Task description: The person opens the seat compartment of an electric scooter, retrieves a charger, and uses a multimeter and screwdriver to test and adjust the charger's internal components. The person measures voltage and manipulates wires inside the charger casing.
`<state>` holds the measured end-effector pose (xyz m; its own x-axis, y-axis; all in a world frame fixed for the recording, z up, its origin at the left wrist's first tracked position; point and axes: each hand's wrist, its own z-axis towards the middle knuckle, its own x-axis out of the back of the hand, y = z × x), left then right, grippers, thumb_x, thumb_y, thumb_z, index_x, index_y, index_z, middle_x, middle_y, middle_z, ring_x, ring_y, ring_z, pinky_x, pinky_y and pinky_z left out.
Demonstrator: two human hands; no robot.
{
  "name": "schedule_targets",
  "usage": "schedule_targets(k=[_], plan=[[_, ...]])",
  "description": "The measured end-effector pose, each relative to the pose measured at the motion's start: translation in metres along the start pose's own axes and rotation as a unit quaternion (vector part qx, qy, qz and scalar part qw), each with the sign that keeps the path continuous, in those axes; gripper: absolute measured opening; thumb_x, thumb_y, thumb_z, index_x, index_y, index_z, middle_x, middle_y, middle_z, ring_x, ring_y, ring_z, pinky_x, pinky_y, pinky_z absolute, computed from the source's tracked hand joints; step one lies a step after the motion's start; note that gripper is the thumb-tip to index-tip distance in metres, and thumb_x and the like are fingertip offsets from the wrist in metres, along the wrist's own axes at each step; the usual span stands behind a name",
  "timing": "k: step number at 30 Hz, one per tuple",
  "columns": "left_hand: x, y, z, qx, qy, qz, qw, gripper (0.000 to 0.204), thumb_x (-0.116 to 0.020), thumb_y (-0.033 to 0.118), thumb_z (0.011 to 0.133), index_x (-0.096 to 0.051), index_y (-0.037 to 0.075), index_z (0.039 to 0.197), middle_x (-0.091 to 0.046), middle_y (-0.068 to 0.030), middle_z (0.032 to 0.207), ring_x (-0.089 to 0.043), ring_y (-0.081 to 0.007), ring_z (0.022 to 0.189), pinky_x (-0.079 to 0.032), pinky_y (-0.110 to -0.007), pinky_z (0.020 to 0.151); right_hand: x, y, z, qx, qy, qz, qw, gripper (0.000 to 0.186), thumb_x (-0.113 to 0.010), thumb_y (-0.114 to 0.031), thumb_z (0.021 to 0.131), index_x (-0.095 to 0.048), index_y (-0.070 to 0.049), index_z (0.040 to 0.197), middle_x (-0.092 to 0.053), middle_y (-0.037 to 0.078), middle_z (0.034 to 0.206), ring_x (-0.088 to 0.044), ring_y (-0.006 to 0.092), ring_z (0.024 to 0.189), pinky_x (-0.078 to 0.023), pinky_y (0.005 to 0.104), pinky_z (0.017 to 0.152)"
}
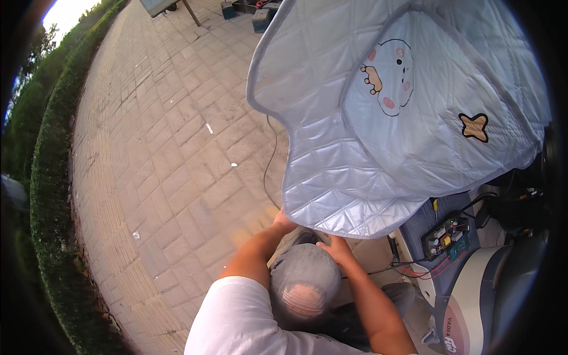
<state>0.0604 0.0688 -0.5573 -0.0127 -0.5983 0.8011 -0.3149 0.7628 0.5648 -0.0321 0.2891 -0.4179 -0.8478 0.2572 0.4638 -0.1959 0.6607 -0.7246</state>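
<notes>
A silvery quilted cover (313, 154) with a bear face and star patch hangs over an electric scooter (473, 296). My left hand (284, 219) is at the cover's lower-left edge, my right hand (334, 245) a little to the right beneath its hem; both sets of fingers are mostly hidden. Between my forearms is my bent knee (305, 272) in ripped grey trousers, with a dark shoe partly visible beyond. An exposed circuit board (447, 239) with black and red wires sits on the scooter's footboard, right of my right hand.
Pale paving (165, 177) with small scraps stretches to the left, bordered by a hedge (50, 201). A dark cable (269, 160) runs over the paving. Boxes (262, 21) and a stand (155, 7) with a leg and wheel are at the top.
</notes>
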Motion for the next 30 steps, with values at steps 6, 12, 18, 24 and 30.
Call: schedule_targets(k=[6, 12, 18, 24, 30], plan=[[-0.001, -0.023, -0.021, -0.046, -0.065, 0.094, 0.992, 0.048, -0.043, 0.021, 0.094, -0.046, 0.014, 0.141, -0.052, -0.0126, 0.141, -0.045, -0.0335, 0.133, -0.028, -0.045, 0.114, -0.023, -0.015, -0.002, 0.038, -0.011, -0.021, 0.999, 0.071, -0.073, -0.033, 0.078, -0.048, 0.0, 0.136, -0.049, 0.026, 0.137, -0.043, 0.0402, 0.131, -0.037, 0.0443, 0.108], [0.071, 0.116, -0.011, -0.169, -0.14, -0.196, 0.956, 0.051, -0.065, 0.025, 0.082, -0.057, 0.002, 0.127, -0.057, -0.0234, 0.129, -0.052, -0.0392, 0.122, -0.041, -0.045, 0.103, -0.008, -0.006, -0.005, 0.047, 0.062, -0.048, 0.996, 0.076, -0.076, -0.031, 0.075, -0.044, -0.003, 0.138, -0.06, 0.025, 0.118, -0.057, 0.0378, 0.111, -0.046, 0.0436, 0.093], [0.178, 0.071, -0.008, -0.112, -0.138, -0.027, 0.984, 0.069, -0.074, 0.039, 0.077, -0.051, 0.013, 0.137, -0.053, -0.0158, 0.137, -0.043, -0.0354, 0.132, -0.033, -0.045, 0.111, 0.01, 0.0, -0.078, 0.013, 0.201, 0.111, 0.973, 0.039, -0.074, -0.036, 0.082, -0.062, 0.001, 0.08, -0.065, 0.018, 0.072, -0.066, 0.0319, 0.071, -0.049, 0.0416, 0.065], [0.243, -0.056, -0.011, 0.023, -0.056, 0.214, 0.975, 0.033, -0.054, 0.04, 0.093, -0.072, 0.013, 0.098, -0.071, -0.0082, 0.098, -0.062, -0.0241, 0.108, -0.031, -0.054, 0.107, 0.024, 0.051, -0.137, -0.048, 0.139, -0.032, 0.989, 0.05, -0.065, -0.045, 0.087, -0.062, 0.002, 0.07, -0.058, 0.022, 0.064, -0.064, 0.0349, 0.064, -0.047, 0.0471, 0.062], [0.149, 0.041, -0.07, 0.205, -0.203, -0.405, 0.868, 0.054, -0.045, 0.047, 0.101, -0.069, -0.002, 0.104, -0.07, -0.0097, 0.101, -0.063, -0.0204, 0.092, -0.049, -0.037, 0.087, 0.017, 0.076, -0.145, -0.116, 0.114, -0.194, 0.967, 0.052, -0.064, -0.036, 0.085, -0.056, 0.0, 0.122, -0.056, 0.022, 0.124, -0.05, 0.0381, 0.118, -0.036, 0.0469, 0.101]])
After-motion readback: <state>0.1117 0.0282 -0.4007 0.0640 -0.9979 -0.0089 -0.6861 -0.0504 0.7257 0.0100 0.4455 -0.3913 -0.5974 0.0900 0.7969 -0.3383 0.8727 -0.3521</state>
